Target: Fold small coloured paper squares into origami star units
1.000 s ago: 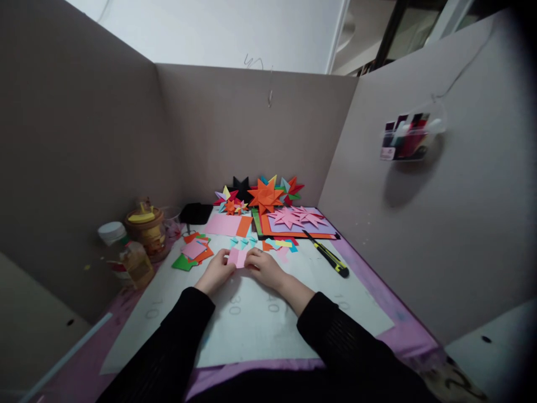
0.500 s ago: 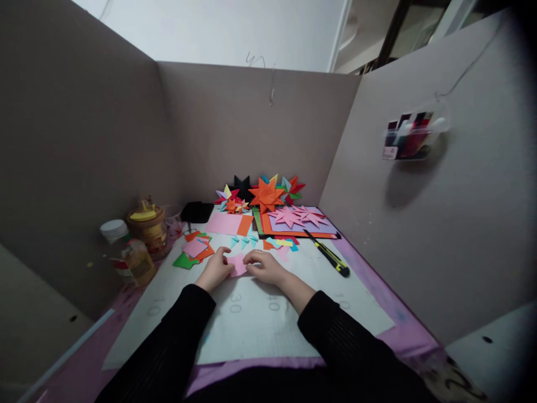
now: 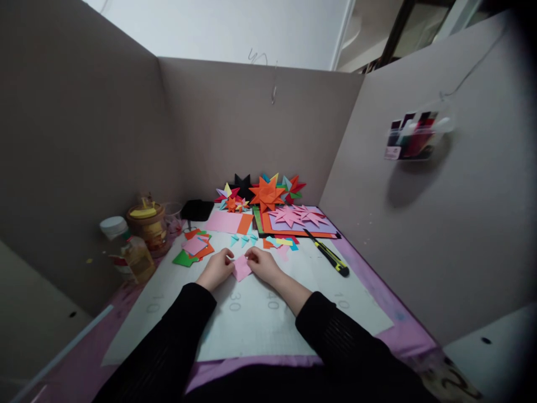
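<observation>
A small pink square of paper (image 3: 242, 270) is held between my two hands just above the white sheet, turned so that one corner points toward me. My left hand (image 3: 217, 269) pinches its left corner between thumb and fingers. On the other side, my right hand (image 3: 263, 265) grips the upper right edge with curled fingers. Beyond the hands lie several small folded light-blue paper pieces (image 3: 244, 241). To the left is a loose pile of coloured paper squares (image 3: 195, 246), pink on top of orange and green.
A yellow-black utility knife (image 3: 328, 253) lies at the right. Folded paper stars (image 3: 267, 193) stand along the back wall, with pink stars (image 3: 288, 216) on stacked sheets. Bottles (image 3: 140, 260) and a lidded jar (image 3: 147, 224) stand left. A clear container (image 3: 413, 137) hangs on the right wall.
The pink paper has been turned from lying roughly level to a diamond position, with a corner toward me. Both hands have shifted slightly and still hold it.
</observation>
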A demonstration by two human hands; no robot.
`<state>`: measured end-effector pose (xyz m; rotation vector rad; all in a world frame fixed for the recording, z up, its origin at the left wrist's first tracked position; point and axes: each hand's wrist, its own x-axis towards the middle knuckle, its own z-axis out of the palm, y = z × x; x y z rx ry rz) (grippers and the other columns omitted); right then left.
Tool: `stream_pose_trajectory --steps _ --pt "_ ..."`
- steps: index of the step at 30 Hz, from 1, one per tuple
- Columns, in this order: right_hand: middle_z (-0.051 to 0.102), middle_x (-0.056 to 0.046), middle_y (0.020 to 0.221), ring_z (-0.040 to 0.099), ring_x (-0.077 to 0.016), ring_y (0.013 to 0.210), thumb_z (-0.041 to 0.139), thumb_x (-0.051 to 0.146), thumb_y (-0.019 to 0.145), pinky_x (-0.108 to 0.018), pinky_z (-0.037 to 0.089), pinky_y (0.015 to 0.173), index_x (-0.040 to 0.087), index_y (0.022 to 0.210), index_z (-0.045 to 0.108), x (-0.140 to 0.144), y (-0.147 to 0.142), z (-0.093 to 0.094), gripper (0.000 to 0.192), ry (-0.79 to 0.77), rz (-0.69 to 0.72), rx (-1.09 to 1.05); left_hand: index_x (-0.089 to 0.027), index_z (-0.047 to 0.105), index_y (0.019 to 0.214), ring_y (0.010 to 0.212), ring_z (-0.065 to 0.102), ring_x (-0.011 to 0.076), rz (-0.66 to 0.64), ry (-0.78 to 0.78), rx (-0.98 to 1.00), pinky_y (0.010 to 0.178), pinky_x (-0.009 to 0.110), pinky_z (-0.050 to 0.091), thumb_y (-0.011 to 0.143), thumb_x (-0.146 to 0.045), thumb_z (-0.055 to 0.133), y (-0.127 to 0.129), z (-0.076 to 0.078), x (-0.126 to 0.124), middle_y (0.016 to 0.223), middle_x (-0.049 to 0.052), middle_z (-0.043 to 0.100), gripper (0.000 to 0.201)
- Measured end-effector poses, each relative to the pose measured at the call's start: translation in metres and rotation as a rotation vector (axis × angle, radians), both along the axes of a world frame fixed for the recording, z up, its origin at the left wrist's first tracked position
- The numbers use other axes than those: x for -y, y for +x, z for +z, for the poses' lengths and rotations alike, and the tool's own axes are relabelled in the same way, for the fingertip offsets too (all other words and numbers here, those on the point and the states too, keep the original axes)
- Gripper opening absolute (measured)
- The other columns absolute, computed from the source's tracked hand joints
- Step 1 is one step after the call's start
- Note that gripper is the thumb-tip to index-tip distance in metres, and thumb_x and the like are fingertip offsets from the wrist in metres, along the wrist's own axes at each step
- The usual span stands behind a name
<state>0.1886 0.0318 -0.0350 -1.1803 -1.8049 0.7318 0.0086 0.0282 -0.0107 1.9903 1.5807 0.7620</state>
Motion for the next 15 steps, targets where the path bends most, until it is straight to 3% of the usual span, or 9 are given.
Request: stream_pose_trajectory --steps 3,6,15 --pt "0.066 -0.001 0.078 0.060 -0.0131 0.075 0.041 -0.001 0.065 -0.024 0.046 0.072 0.018 0.077 0.065 -0.0014 0.0048 -0.0001 0.033 0.068 0.103 0.056 -0.016 0.057 0.082 0.060 0.054 0.0117 -0.007 0.041 -0.067 0.057 0.021 0.036 0.067 -0.008 0.051 -0.0008 0.0022 -0.0003 0.065 -0.001 0.061 0.018" --pt "0.067 -0.002 0.083 0.060 -0.0133 0.079 0.044 -0.002 0.066 -0.025 0.046 0.074 0.018 0.082 0.067 -0.0016 0.0086 0.0007 0.035 0.090 0.197 0.104 -0.016 0.060 0.078 0.063 0.055 0.0127 -0.030 0.097 -0.115 0.059 0.022 0.037 0.069 -0.007 0.050 -0.0018 0.0040 -0.0006 0.067 0.001 0.063 0.016" --pt "0.056 -0.002 0.075 0.053 -0.0148 0.081 0.068 0.009 0.070 -0.028 0.042 0.079 0.020 0.074 0.070 -0.0018 0.0112 0.0047 0.012 0.230 0.301 0.266 -0.015 0.065 0.077 0.067 0.056 0.0146 -0.077 0.160 -0.089 0.063 0.024 0.041 0.070 -0.016 0.055 -0.0090 -0.0043 0.0005 0.071 0.003 0.062 0.012"
